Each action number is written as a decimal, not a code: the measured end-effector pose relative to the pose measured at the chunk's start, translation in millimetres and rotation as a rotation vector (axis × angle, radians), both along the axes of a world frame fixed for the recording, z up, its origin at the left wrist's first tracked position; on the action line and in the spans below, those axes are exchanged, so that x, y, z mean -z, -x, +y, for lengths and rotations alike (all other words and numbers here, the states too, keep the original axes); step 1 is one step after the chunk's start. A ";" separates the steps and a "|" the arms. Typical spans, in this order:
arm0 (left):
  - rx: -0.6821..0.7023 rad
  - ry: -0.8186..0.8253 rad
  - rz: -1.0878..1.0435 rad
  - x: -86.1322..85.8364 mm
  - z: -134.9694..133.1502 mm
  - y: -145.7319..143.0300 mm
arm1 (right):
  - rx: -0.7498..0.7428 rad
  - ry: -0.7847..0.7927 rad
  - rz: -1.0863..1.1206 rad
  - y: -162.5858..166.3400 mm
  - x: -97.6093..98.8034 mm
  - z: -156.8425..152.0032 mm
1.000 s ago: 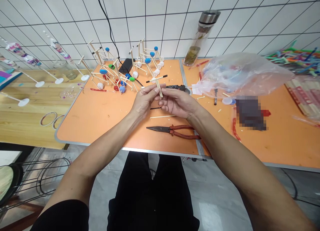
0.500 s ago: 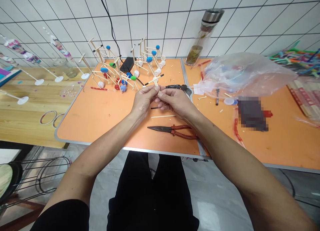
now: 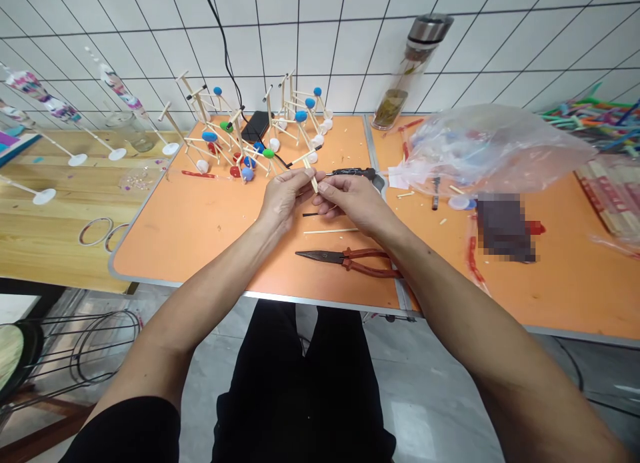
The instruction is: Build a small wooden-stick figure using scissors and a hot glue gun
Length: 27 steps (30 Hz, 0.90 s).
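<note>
My left hand (image 3: pixel 286 199) pinches a T-shaped piece of thin wooden sticks (image 3: pixel 311 176) over the orange table. Its crossbar points up and away, with a dark tip at the left end. My right hand (image 3: pixel 354 197) is closed at the lower end of the same piece, thumb and fingertips together there. Below the hands lie a loose wooden stick (image 3: pixel 327 231) and a short black strip (image 3: pixel 310 215). Nearer the table's front edge are long-nose pliers (image 3: pixel 345 259) with red handles. A black tool (image 3: pixel 354 173), partly hidden, lies just behind my right hand.
Stick figures with coloured round pieces (image 3: pixel 210 137) stand at the back left, beside a black phone (image 3: pixel 256 126). A glass bottle (image 3: pixel 400 89) leans near the tiled wall. To the right are a clear plastic bag (image 3: pixel 500 149) and bundled sticks (image 3: pixel 610 196).
The stick piece has turned in my fingers: its crossbar sits lower and further left, and more of its lower end shows. Both hands stay nearly in place; the view shifts slightly.
</note>
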<state>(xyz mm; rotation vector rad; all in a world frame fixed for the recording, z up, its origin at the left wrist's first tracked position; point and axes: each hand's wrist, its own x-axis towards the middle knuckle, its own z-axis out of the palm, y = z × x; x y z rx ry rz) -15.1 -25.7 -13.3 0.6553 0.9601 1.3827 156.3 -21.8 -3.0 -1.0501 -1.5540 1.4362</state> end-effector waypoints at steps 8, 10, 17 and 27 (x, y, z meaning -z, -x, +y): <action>0.038 0.026 0.052 -0.4 -1.1 -3.2 | 0.024 -0.039 -0.040 2.5 -2.8 -1.5; 0.047 0.025 0.044 -0.8 -1.0 -3.4 | 0.034 -0.027 -0.040 2.7 -4.7 -2.4; 0.052 0.042 0.032 -0.9 -1.4 -4.5 | 0.038 -0.010 -0.023 3.5 -6.2 -2.9; 0.038 -0.018 0.085 5.3 0.3 -1.9 | 0.050 0.009 0.006 0.0 -0.9 2.7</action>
